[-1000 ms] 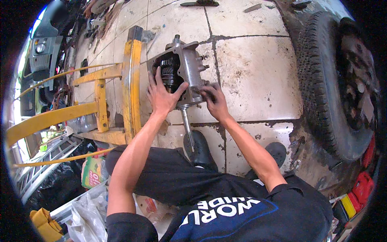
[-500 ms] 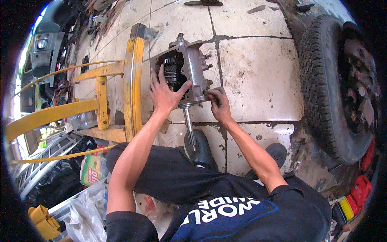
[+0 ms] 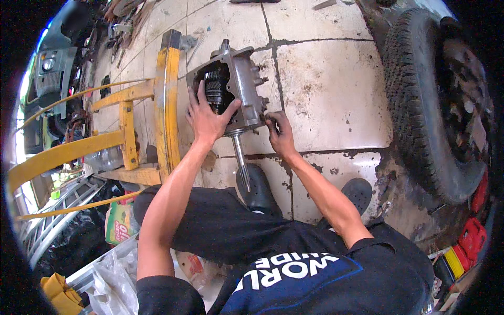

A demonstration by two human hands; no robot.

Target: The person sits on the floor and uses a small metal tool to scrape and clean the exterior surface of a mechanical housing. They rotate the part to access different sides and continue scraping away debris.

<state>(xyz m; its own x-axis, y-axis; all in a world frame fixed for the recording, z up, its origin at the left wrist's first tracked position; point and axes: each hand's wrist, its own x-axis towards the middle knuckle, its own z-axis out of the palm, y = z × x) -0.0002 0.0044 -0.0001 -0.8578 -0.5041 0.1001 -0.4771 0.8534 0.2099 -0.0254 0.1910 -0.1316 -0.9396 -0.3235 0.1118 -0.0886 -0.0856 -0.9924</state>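
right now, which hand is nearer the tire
Right. The right hand, at the right edge of the metal housing, is left of the tire; the left hand, at the housing's open side, is farther left.

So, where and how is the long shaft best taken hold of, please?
Probably around the smooth middle of the shaft, coming from the right: it looks slim, round and bare there, and sticks out from the near end of the housing. The left hand lies on the housing, leaving the shaft uncovered.
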